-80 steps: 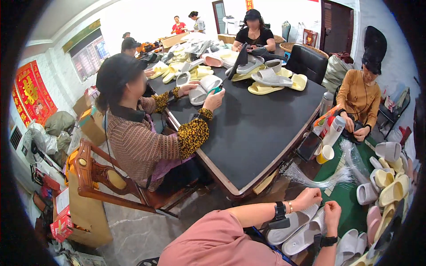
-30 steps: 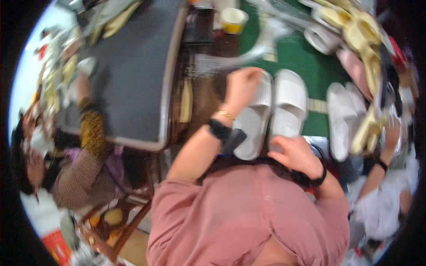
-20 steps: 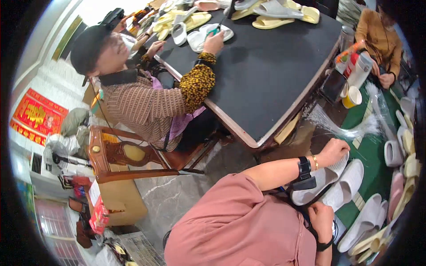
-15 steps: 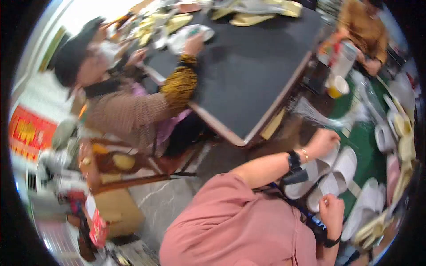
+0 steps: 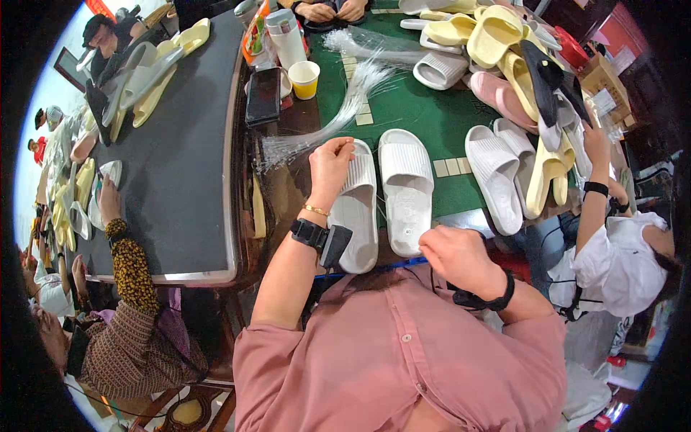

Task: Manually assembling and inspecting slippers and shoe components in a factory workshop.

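A pair of white slide slippers lies in front of me, a left one [image 5: 358, 225] and a right one [image 5: 408, 196], toes pointing away. My left hand [image 5: 331, 171] is closed in a pinch at the ribbed strap of the left slipper, covering part of it. Beside the heel of the right slipper, my right hand [image 5: 462, 261] has its thumb and fingers pressed together. Anything pinched in either hand is too small or hidden to make out.
Clear thin plastic strands [image 5: 344, 121] lie beyond my left hand, near a phone [image 5: 263, 96], a yellow-white cup [image 5: 304, 81] and a bottle [image 5: 286, 39]. Another white pair [image 5: 497, 173] and piled slippers [image 5: 494, 36] are at right. Co-workers sit at both sides.
The view has swung right, bringing the green surface and slippers to the middle and the dark table to the left. Both hands stay closed near the white pair.
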Demonstrator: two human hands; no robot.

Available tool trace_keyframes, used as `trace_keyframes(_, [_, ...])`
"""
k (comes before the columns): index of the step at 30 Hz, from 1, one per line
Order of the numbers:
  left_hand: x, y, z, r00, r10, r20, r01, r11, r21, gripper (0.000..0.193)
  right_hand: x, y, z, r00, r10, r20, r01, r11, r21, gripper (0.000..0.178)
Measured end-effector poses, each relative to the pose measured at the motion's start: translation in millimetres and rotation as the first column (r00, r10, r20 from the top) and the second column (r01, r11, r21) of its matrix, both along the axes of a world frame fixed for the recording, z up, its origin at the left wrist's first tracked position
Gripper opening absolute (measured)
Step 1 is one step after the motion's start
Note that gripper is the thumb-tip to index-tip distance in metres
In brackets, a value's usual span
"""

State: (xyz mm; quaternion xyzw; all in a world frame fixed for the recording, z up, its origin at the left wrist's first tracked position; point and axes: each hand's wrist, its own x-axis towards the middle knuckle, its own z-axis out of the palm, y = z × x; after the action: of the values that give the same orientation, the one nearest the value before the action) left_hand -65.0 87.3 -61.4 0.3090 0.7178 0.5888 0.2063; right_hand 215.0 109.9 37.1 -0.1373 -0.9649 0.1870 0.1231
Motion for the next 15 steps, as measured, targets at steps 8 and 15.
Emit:
trace_keyframes(8, [0,-4,1,0.996,0.02,-0.089,-0.022,0.999,-0.028,0.021,-8,-2,-41,0.999,-0.025,0.039,0.026,0.999,-0.028,0.009])
trace_keyframes(15, [-8,-2,27,0.975,-0.149,-0.163,0.122,0.979,-0.16,0.024,-39,28,-69,0.988,-0.146,-0.052,0.145,0.989,-0.022,0.011])
